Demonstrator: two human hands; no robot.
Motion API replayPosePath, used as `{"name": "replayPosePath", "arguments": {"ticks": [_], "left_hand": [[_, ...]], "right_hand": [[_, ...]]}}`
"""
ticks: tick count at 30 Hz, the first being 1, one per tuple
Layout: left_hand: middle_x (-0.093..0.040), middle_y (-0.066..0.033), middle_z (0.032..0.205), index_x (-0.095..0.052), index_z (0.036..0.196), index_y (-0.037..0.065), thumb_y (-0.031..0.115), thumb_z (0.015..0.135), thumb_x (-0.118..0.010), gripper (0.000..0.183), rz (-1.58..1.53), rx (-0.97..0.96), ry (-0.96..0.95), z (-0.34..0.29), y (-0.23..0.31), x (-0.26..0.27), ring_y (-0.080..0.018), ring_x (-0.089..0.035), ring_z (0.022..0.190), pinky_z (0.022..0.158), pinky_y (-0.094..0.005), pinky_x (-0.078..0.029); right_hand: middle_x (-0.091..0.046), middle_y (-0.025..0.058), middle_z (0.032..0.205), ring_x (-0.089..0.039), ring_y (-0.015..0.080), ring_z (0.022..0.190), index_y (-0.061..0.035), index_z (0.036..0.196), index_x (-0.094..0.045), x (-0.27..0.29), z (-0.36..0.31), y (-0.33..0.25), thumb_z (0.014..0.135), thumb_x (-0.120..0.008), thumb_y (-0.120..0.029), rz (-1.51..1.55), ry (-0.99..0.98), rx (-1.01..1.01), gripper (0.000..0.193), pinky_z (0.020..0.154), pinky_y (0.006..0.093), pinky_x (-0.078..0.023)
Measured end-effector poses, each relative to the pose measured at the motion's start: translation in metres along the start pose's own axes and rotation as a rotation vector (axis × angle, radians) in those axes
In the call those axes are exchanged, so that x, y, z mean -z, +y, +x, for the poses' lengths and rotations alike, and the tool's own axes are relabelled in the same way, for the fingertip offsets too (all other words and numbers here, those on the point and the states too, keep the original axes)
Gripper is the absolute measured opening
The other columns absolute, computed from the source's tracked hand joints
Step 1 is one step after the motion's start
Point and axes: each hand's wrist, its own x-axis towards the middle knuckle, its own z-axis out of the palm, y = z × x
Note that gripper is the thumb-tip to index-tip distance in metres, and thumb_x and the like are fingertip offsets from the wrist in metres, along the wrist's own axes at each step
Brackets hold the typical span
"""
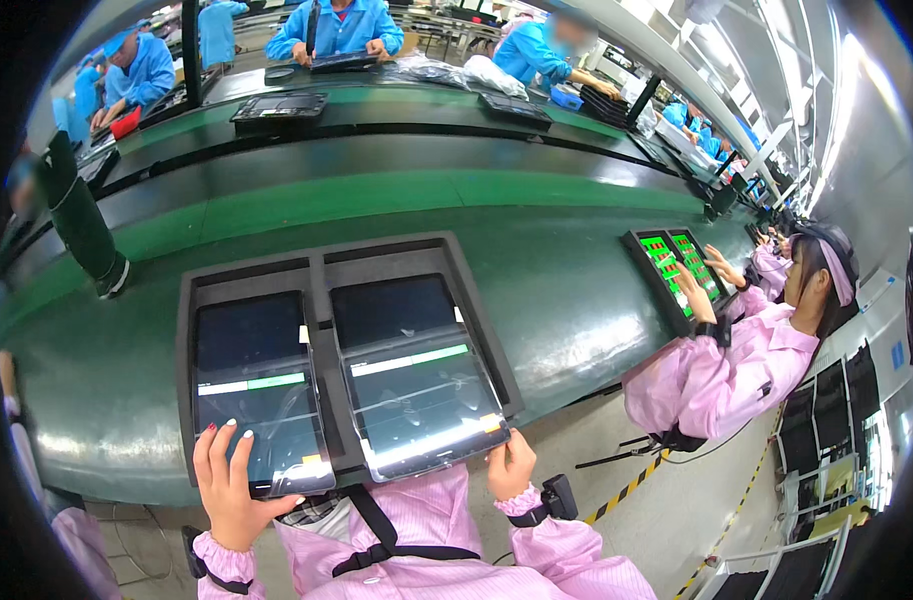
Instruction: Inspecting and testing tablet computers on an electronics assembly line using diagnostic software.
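A left tablet (261, 405) and right tablet (416, 400) lie side by side in a dark tray (321, 250) on the green desk (576, 320), the left hand (231, 490) spread at one's lower-left corner, the right hand (511, 465) at the other's lower-right.

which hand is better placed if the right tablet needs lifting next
Probably the right hand: it is at that right tablet's near right corner, while the left hand is spread at the near end of the left tablet.

Bright white light comes from ceiling lamps (844, 125), upper right. Glare: white band low across the right-hand screen (411, 375), paler sheen on the green worktop (576, 310). Straight edges bow toward a black, soft-edged rim.
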Motion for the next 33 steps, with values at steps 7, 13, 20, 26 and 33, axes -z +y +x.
{"name": "replayPosePath", "arguments": {"ticks": [7,13,20,26,33], "left_hand": [[-0.045,-0.0159,0.124,-0.049,0.115,0.005,0.040,0.047,-0.080,0.082,0.003,-0.012,-0.014,0.002,0.000,-0.001,-0.0391,-0.037,0.118,0.095,-0.0520,-0.034],[-0.044,-0.0166,0.124,-0.048,0.114,0.004,0.034,0.043,-0.081,0.084,-0.004,-0.011,-0.016,0.001,-0.003,-0.001,-0.0407,-0.037,0.117,0.096,-0.0507,-0.033],[-0.047,-0.0148,0.120,-0.052,0.111,0.006,0.049,0.049,-0.077,0.079,0.042,-0.023,0.005,0.000,-0.003,-0.004,-0.0376,-0.039,0.114,0.093,-0.0515,-0.034],[-0.049,-0.0111,0.118,-0.055,0.105,0.008,0.056,0.050,-0.076,0.076,0.071,-0.018,0.009,-0.002,-0.004,-0.005,-0.0336,-0.041,0.111,0.091,-0.0507,-0.034],[-0.050,-0.0112,0.116,-0.055,0.103,0.008,0.055,0.053,-0.075,0.071,0.100,-0.020,-0.009,-0.001,0.000,-0.007,-0.0331,-0.042,0.110,0.091,-0.0495,-0.035]], "right_hand": [[-0.052,0.0100,0.095,-0.049,0.0179,0.090,-0.0037,0.087,-0.050,0.039,0.033,-0.026,0.078,-0.065,-0.020,0.250,0.149,-0.007,0.024,0.079,0.0315,-0.040],[-0.054,0.0087,0.107,-0.046,0.0269,0.100,-0.0076,0.100,-0.056,0.021,0.083,-0.066,0.057,-0.077,-0.049,-0.268,-0.287,0.809,0.064,0.092,0.0443,-0.038],[-0.055,0.0059,0.109,-0.046,0.0252,0.100,-0.0102,0.104,-0.056,0.017,0.090,-0.060,0.056,-0.078,-0.049,-0.239,-0.413,0.838,0.066,0.092,0.0445,-0.037],[-0.053,0.0074,0.111,-0.045,0.0277,0.102,-0.0092,0.107,-0.055,0.015,0.095,-0.063,0.053,-0.079,-0.049,-0.229,-0.463,0.767,0.071,0.093,0.0467,-0.036],[-0.052,0.0082,0.113,-0.042,0.0286,0.105,-0.0071,0.107,-0.054,0.013,0.102,-0.059,0.052,-0.078,-0.054,-0.231,-0.523,0.717,0.076,0.094,0.0472,-0.034]]}}
